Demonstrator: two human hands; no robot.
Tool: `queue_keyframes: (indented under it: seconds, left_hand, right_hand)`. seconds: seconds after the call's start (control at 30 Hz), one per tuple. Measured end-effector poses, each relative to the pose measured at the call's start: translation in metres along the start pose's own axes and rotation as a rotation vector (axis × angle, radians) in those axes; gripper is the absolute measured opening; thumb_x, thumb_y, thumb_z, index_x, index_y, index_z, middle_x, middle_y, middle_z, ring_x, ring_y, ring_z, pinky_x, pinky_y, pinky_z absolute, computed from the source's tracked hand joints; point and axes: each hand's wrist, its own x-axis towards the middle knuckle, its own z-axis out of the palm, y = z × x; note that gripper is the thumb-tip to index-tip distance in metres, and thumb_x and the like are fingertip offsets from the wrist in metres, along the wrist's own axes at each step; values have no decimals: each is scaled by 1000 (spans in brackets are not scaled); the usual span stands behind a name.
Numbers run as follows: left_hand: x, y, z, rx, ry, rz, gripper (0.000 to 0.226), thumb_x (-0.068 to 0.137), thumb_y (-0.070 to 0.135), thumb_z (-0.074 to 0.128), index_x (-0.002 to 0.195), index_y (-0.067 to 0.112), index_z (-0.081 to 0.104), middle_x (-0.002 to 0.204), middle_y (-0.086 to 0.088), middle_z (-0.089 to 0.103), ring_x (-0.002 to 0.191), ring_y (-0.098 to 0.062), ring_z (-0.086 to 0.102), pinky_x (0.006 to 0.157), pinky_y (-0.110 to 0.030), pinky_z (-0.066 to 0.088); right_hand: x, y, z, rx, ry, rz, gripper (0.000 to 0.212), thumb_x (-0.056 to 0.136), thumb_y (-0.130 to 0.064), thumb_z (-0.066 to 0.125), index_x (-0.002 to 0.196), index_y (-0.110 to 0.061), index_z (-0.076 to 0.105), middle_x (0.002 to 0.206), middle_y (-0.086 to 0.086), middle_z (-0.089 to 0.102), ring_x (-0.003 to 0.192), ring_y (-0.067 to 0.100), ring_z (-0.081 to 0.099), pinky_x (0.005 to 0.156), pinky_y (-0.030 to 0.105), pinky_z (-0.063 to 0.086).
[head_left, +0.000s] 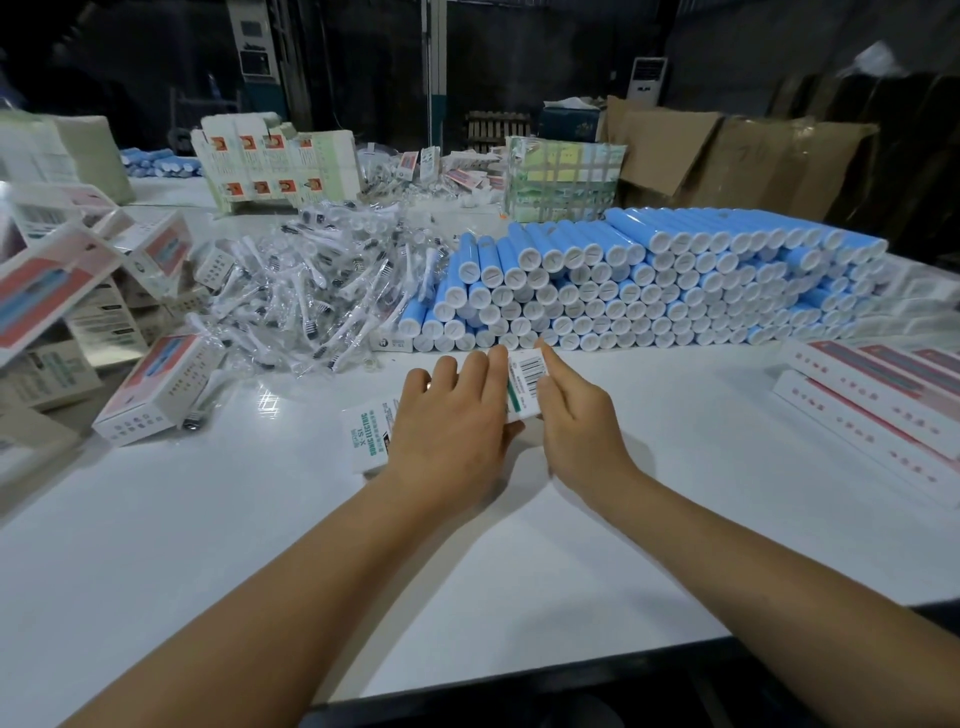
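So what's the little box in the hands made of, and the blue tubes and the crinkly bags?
The little box looks like thin printed card, smooth white, with sharp edges. The blue tubes seem smooth plastic, white at the ends, maybe card. The crinkly bags are clear plastic film that glints.

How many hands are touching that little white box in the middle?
2: the left hand grips the box from above, and the right hand holds its barcode end.

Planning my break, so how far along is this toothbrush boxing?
Done: closed boxes heaped at the left. In hand: left hand and right hand hold one white box, the right at its barcode end. Left: the stack of blue tubes and the pile of bagged brush heads are large, so probably much remains.
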Motion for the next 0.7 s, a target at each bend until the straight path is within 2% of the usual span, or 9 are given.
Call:
queue_keyframes:
  seconds: [0.07,0.13,0.2,0.27,0.37,0.43,0.5,0.6,0.7]
  left_hand:
    - [0,1,0,6,-7,-3,72,85,48,56,139,3,39,117,-7,56,92,-29,53,73,-38,37]
    - [1,0,1,2,-7,-14,72,88,50,49,143,5,33,121,-6,53,97,-28,51,76,-38,35]
    - [1,-1,2,-10,-8,-24,74,90,52,44,145,7,27,126,-4,50,102,-27,49,79,-37,34]
    - [3,-2,3,-31,-14,-44,76,90,54,42,147,7,22,130,-4,47,107,-27,47,81,-37,34]
    - [6,-5,4,-36,-27,-69,77,90,55,41,147,8,17,134,-5,43,112,-27,45,85,-38,35]
    - [6,-6,6,-34,-31,-69,77,90,55,41,147,9,15,135,-5,42,113,-27,44,85,-38,34]
    - [8,-8,7,-31,-40,-63,76,91,54,41,147,10,15,137,-4,41,114,-27,44,86,-38,34]
    - [9,-10,7,-35,-65,-60,73,94,55,37,148,12,13,141,-3,38,118,-27,42,89,-38,33]
    - [16,-11,0,-137,-93,-105,72,94,55,38,149,14,15,141,-2,39,123,-26,40,92,-38,34]
  right_hand:
    - [1,-2,0,5,-16,18,43,100,-10,38,142,-13,42,88,-20,60,76,0,61,75,23,52]
    - [1,-6,1,94,-34,80,42,100,-10,38,142,-15,43,92,-16,62,87,15,63,89,41,52]
    - [2,-8,1,207,-30,149,42,100,-12,41,142,-16,42,108,-6,65,101,20,63,96,47,49]
    - [2,-7,1,238,22,162,38,99,-15,46,136,-18,51,120,-3,64,109,15,61,99,44,47]
    - [-2,-4,1,136,88,88,21,95,-21,53,103,-25,72,90,-12,71,92,20,66,90,42,52]
    - [-5,-3,4,31,86,-11,23,95,-21,51,104,-17,72,82,-18,68,85,18,66,81,30,52]
    - [-5,-1,7,-32,85,-83,24,96,-13,49,107,-9,70,85,-19,64,82,10,64,76,23,51]
    - [-4,-1,7,-33,61,-79,25,97,-9,48,110,-9,69,89,-18,63,84,7,63,80,25,51]
    - [-2,-7,6,189,28,45,26,99,-14,45,118,-25,60,104,-8,67,91,10,63,85,31,53]
